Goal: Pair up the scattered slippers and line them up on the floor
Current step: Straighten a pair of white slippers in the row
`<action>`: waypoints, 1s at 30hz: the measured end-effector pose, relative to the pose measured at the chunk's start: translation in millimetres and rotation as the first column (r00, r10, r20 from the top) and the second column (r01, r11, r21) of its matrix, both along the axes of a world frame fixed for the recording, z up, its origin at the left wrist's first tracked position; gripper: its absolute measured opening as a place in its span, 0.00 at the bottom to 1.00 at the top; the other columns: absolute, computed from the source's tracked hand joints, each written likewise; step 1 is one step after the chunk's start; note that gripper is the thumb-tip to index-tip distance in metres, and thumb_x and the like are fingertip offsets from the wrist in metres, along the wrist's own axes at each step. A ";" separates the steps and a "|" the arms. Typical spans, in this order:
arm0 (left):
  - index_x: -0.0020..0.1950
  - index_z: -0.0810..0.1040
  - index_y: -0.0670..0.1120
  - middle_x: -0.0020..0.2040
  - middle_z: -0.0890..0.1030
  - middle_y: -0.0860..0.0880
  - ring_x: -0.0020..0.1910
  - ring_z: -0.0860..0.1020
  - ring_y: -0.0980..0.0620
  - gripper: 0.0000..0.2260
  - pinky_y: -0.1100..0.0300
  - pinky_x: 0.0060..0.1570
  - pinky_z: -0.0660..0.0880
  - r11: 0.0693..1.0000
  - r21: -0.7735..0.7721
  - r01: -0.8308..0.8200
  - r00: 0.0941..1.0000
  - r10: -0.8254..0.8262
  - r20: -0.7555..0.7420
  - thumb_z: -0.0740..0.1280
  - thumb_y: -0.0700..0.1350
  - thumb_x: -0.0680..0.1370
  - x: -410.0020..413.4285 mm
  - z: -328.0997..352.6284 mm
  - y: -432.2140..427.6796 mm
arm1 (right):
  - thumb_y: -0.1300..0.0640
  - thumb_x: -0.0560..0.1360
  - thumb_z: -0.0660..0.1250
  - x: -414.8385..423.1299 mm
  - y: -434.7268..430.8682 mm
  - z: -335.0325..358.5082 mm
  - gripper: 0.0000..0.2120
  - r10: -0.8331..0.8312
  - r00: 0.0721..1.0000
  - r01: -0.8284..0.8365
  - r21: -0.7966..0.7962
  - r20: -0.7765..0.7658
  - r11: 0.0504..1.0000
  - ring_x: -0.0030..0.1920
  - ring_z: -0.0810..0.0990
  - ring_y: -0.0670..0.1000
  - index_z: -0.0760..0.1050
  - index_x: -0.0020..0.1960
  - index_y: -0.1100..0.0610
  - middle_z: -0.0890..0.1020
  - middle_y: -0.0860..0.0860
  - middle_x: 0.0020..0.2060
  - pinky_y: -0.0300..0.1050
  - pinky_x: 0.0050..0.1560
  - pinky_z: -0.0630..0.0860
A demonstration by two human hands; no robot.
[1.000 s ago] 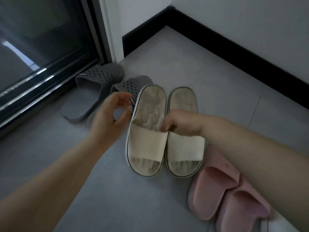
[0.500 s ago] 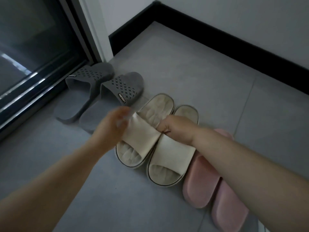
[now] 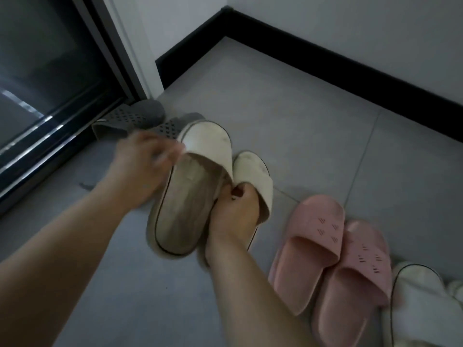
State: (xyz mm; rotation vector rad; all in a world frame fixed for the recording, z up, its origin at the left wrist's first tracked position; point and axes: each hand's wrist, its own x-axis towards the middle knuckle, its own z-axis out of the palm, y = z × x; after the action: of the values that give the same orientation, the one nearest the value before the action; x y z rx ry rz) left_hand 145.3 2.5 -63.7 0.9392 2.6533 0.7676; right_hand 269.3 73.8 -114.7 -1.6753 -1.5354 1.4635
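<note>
Below us was a floor (image 3: 288, 116) of large grey tiles, with thin joint lines running across it. A black baseboard (image 3: 338, 63) followed the white wall (image 3: 350, 18) along the far side and turned at the corner. On the left stood a dark glass door (image 3: 45, 71) with a metal frame, and light stripes were reflected in the glass.

We held the cream slippers (image 3: 190, 196) with both hands near the middle of the floor. Our left hand (image 3: 142, 169) was at the outer side of the left cream slipper, and it was blurred, so we cannot tell if its fingers were closed on the strap. Our right hand (image 3: 235, 209) was between the two cream slippers, with the fingers (image 3: 239, 194) pinched on the strap edge. The two cream slippers were touching each other, toes pointing to the wall.

Behind them, close to the door frame, the grey slippers (image 3: 135, 118) lay side by side, partly hidden by our left hand. On the right the pink slippers (image 3: 333, 251) lay as a pair, touching each other. At the lower right edge we saw one more white slipper (image 3: 421, 304), just beside the pink pair.
</note>
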 end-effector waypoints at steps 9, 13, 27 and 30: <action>0.76 0.49 0.52 0.68 0.69 0.37 0.64 0.70 0.37 0.29 0.50 0.64 0.69 0.887 -0.426 0.176 0.966 -0.073 0.247 0.58 0.42 0.79 12.8 -71.8 19.3 | 0.61 0.76 0.63 63.0 -17.7 -24.8 0.16 0.316 0.949 -0.315 -0.024 0.014 0.949 0.54 0.76 0.45 0.72 0.63 0.53 0.78 0.49 0.58 0.37 0.57 0.72; 0.76 0.53 0.47 0.68 0.70 0.38 0.66 0.69 0.38 0.27 0.51 0.63 0.68 0.900 -0.413 0.138 0.982 -0.071 0.173 0.59 0.40 0.79 17.8 -79.1 27.4 | 0.71 0.68 0.64 103.4 11.0 -26.0 0.24 0.315 0.924 -0.371 0.313 0.216 0.874 0.56 0.72 0.50 0.71 0.62 0.55 0.71 0.52 0.58 0.34 0.58 0.67; 0.75 0.42 0.55 0.75 0.63 0.45 0.69 0.69 0.41 0.38 0.50 0.68 0.67 0.839 -0.507 0.197 0.965 -0.074 0.252 0.66 0.44 0.76 90.4 21.9 14.4 | 0.65 0.73 0.62 155.1 27.4 14.2 0.34 0.568 0.823 -0.569 -0.052 -0.030 0.821 0.70 0.64 0.53 0.51 0.75 0.57 0.64 0.55 0.71 0.35 0.65 0.60; 0.65 0.60 0.69 0.72 0.67 0.43 0.66 0.71 0.40 0.27 0.44 0.64 0.71 0.801 -0.519 0.299 0.949 -0.193 0.249 0.68 0.52 0.71 95.8 117.3 5.7 | 0.63 0.73 0.62 163.3 16.4 32.1 0.29 0.554 0.813 -0.575 -0.095 -0.181 0.813 0.63 0.72 0.51 0.59 0.72 0.55 0.72 0.54 0.65 0.37 0.60 0.67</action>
State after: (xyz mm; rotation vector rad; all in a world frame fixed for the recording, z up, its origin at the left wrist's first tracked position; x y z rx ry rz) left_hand 241.1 8.3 53.6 0.9584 2.3101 0.0057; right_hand 432.7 90.2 -82.6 -1.1816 -1.9905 1.9858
